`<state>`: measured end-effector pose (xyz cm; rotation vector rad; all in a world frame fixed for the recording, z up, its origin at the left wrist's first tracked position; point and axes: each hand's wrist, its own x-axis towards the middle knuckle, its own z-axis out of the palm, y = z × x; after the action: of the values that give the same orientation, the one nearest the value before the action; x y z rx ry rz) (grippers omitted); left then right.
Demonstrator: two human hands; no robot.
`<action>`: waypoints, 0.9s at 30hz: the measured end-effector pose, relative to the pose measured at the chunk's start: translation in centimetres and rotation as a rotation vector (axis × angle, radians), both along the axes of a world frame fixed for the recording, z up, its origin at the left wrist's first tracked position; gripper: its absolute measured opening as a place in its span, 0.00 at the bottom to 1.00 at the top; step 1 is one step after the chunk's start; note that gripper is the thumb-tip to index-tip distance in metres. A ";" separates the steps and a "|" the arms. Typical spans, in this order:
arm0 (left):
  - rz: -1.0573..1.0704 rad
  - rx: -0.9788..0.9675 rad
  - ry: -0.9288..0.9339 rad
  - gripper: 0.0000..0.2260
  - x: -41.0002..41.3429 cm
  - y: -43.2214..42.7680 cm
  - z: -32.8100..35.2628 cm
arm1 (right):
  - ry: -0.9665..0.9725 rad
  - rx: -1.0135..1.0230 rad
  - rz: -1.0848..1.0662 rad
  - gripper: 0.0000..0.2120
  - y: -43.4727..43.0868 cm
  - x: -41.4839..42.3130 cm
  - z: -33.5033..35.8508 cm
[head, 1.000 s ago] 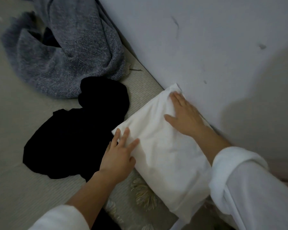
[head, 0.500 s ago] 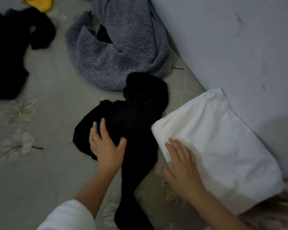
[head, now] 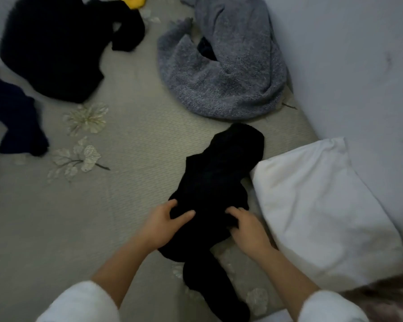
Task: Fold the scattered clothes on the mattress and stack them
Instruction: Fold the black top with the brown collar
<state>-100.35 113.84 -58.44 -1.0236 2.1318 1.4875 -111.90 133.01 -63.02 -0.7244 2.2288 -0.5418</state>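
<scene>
Grasping the black garment (head: 215,182) in our left hand (head: 165,223) and right hand (head: 248,231), we judge only the white piece (head: 323,205) folded, at the mattress's (head: 137,147) right edge, others scattered.

2 blk garments (head: 219,177) (head: 51,49), 1 grey knit (head: 219,89), 1 white (head: 316,205), 1 navy (head: 14,117), 1 yellow? (head: 132,1)

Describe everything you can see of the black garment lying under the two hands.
The black garment is a dark, matte, soft-looking cloth. It is crumpled and not yet folded, and it lies lengthwise on the mattress with a narrow end trailing toward the person. Seams and details are lost in the dark. The left hand and right hand each grip its middle with curled fingers. One edge appears to touch the white folded cloth.
</scene>
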 end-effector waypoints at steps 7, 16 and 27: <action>0.466 0.248 0.030 0.11 12.5 -3.0 6.6 | -0.297 -0.285 -0.095 0.05 -4.2 8.9 7.6; 0.591 0.276 0.083 0.12 23.2 -9.9 18.8 | -0.455 -0.517 -0.106 0.07 -14.3 14.9 25.3; 0.182 0.181 0.463 0.12 25.1 -11.1 34.0 | -0.323 -0.547 0.284 0.09 -20.0 16.6 42.7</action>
<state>-75.23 102.77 -24.40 -0.8924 2.1807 2.1367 -95.33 112.99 -20.28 -1.1171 1.6488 -1.0577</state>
